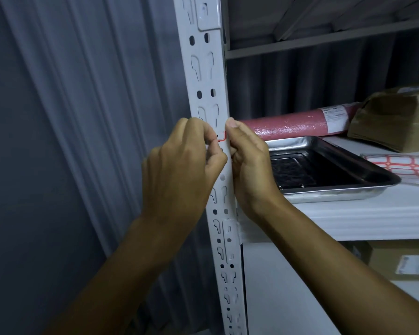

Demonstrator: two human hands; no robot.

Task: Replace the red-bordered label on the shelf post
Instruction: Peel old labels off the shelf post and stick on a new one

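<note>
A white perforated shelf post [205, 76] runs down the middle of the head view. A small red-bordered label [222, 137] sits on it at hand height, mostly hidden by fingers. My left hand [182, 163] is at the post's left side, its curled fingertips pinching at the label's left edge. My right hand [246, 160] grips the post's right edge, the thumb pressing on the front beside the label.
On the white shelf [348, 213] to the right lie a steel tray [324, 165], a sheet of red-bordered labels [402, 165], a pink wrapped roll [298, 126] and a brown package [392, 122]. A grey curtain [70, 117] hangs left. A box [397, 262] sits below.
</note>
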